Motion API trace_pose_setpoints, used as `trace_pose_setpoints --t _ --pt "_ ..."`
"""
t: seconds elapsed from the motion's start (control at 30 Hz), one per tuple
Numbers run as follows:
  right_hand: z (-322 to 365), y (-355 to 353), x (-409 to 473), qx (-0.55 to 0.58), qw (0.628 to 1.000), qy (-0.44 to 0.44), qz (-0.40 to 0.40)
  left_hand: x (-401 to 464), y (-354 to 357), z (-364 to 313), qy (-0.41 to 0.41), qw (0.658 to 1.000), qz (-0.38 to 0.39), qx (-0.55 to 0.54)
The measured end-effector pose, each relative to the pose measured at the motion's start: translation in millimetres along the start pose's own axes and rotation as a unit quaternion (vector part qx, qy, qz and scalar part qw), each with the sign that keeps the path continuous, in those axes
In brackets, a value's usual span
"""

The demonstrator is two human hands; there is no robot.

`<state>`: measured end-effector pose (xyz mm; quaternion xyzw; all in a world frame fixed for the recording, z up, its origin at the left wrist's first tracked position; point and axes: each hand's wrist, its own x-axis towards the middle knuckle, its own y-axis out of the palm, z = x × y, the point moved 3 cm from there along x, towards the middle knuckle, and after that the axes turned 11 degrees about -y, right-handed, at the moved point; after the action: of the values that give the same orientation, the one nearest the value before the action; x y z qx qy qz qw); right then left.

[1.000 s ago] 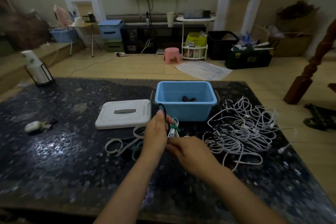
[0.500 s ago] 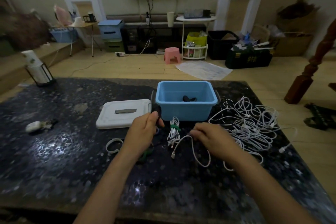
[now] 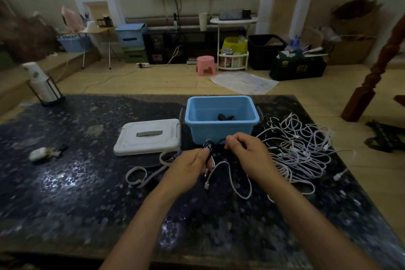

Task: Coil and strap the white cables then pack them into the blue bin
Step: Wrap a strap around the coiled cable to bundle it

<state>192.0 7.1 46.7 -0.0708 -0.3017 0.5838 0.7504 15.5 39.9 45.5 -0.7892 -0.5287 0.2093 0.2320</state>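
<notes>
The blue bin [image 3: 221, 131] stands open at the table's middle, with a dark object on its floor. Just in front of it, my left hand [image 3: 190, 166] is closed around a small dark bundle of cord [image 3: 208, 147]. My right hand [image 3: 247, 155] pinches the thin dark strand that runs from that bundle. A loose white cable [image 3: 232, 182] loops on the table below both hands, its plug end near my left hand. A big tangle of white cables [image 3: 302, 147] lies to the right of the bin.
The bin's white lid [image 3: 149, 136] lies flat to the left of the bin. Loose pale straps [image 3: 140, 175] curl on the dark table in front of the lid. A small white object [image 3: 40, 153] sits at the left, and a cup holder [image 3: 43, 85] at the far left corner.
My hands have come together in front of the bin. The left has lifted a dark bundle, and the right has left the white cable loop and pinched the dark strand.
</notes>
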Motion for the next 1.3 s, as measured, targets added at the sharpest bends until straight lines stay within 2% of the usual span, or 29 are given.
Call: trace_pose_setpoints --t 0.1,0.23,0.43,0.63,0.8,0.93,1.13,1.23,1.3 --pt "5.7 0.8 0.0 0.086 0.995 0.044 0.005 1.8 0.6 0.7 0.002 1.000 -0.018 -0.011" --pt "14.1 0.5 -2.5 0.174 0.983 0.051 0.035 2.5 5.0 2.5 -0.017 0.995 -0.013 -0.101" --pt "22.8 14.9 -10.8 0.088 0.995 -0.031 0.042 -2.7 21.2 -7.8 -0.086 0.979 0.000 -0.187" --pt "21.2 30.3 -16.5 -0.046 0.995 -0.060 0.061 0.5 30.3 -5.7 -0.099 0.969 0.015 -0.226" --pt "23.7 27.2 -17.7 -0.029 0.996 -0.036 0.075 3.6 13.6 -2.5 -0.100 0.965 -0.073 -0.232" --pt "23.3 30.0 -22.8 -0.105 0.987 -0.076 0.097 8.3 1.3 3.5 -0.078 0.957 -0.146 -0.239" --pt "29.8 57.6 -37.7 -0.144 0.967 -0.133 0.162 6.3 0.0 -3.5 -0.040 0.944 -0.166 -0.281" --pt "27.5 64.6 -38.9 -0.157 0.962 -0.135 0.176 2.5 -1.9 -7.0 -0.033 0.922 -0.157 -0.352" --pt "21.3 63.1 -34.9 -0.157 0.963 -0.117 0.187 1.0 -2.6 -7.0 -0.044 0.887 -0.105 -0.447"
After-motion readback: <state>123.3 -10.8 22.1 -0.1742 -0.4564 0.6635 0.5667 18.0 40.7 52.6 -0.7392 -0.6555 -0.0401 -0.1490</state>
